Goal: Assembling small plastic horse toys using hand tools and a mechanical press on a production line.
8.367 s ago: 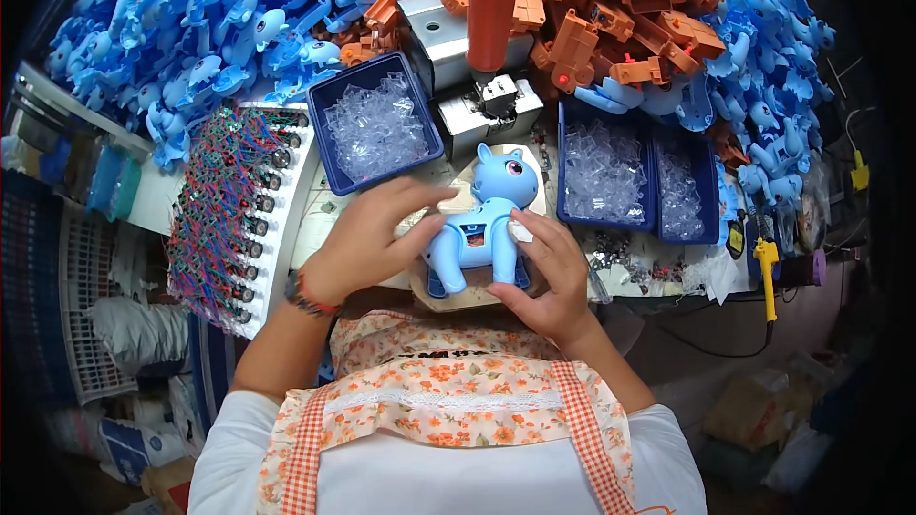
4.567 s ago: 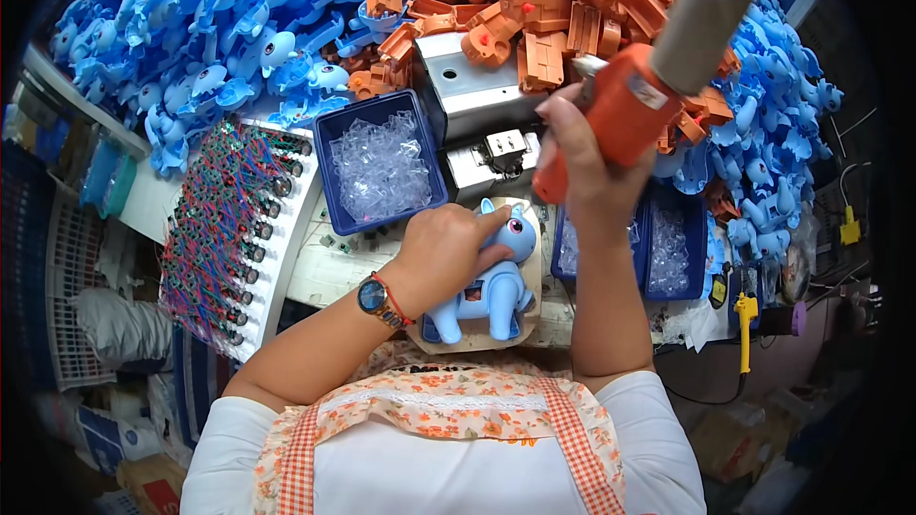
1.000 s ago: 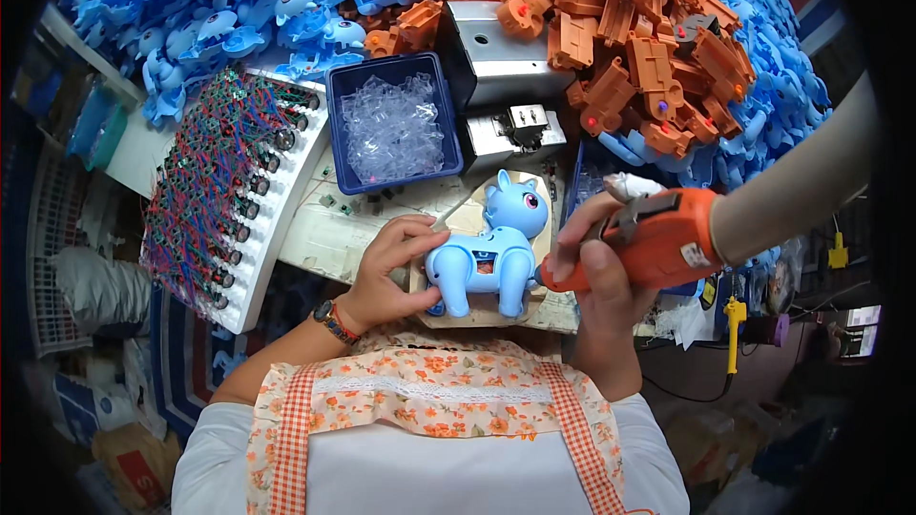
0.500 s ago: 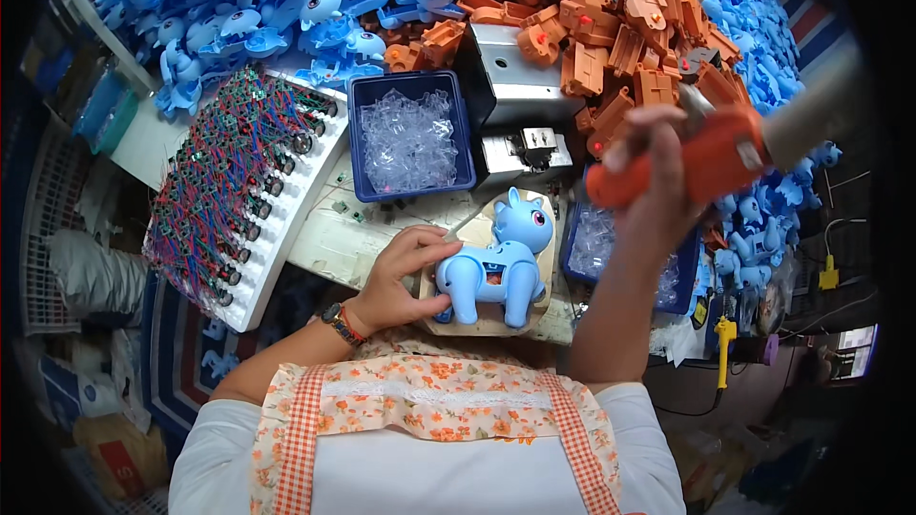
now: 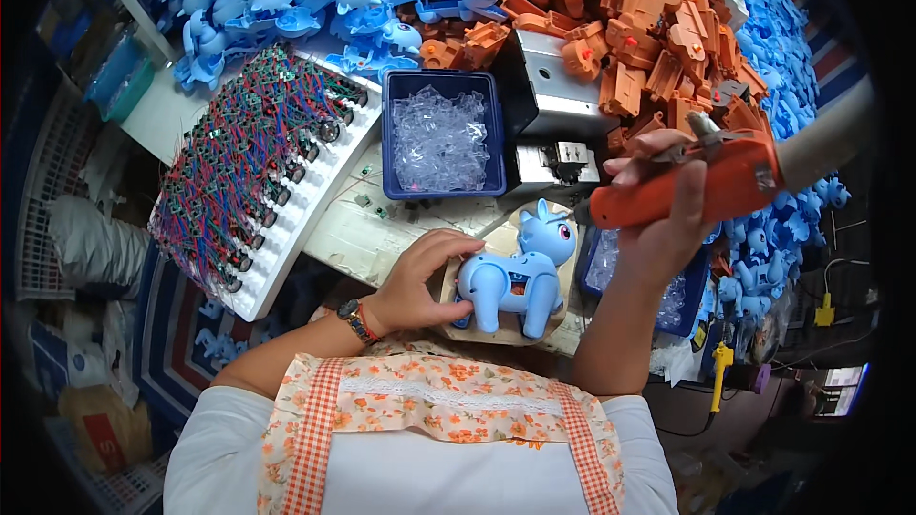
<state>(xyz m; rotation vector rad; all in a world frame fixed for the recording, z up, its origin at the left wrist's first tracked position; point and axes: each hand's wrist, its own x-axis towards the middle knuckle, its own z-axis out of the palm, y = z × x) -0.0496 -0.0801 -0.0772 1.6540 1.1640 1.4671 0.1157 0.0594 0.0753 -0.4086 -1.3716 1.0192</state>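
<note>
A light-blue toy pony (image 5: 510, 278) with a large eye stands on a pale wooden block (image 5: 448, 267) in front of me. There is an opening in its side, with something orange-brown showing inside. My left hand (image 5: 420, 281) grips the pony's rear end, thumb low and fingers higher up. To the right and above, my right hand (image 5: 668, 210) is wrapped around an orange power screwdriver (image 5: 711, 176). A thick grey sleeve or hose runs from its back end to the upper right. Its dark nose points left, near the pony's head but apart from it.
A white foam tray (image 5: 310, 195) of wired circuit boards lies at left. Blue bins (image 5: 491, 157) (image 5: 692, 300) hold clear plastic parts. Metal fixtures (image 5: 563, 86) stand beyond the pony. Orange housings (image 5: 625, 48) and blue shells (image 5: 286, 0) are heaped at the back. A yellow-handled tool (image 5: 722, 362) hangs right.
The view has shifted, so the bench appears moved right. My right hand, blurred before, now shows sharply with the screwdriver held at about the same height. My left hand stays at the pony's rear.
</note>
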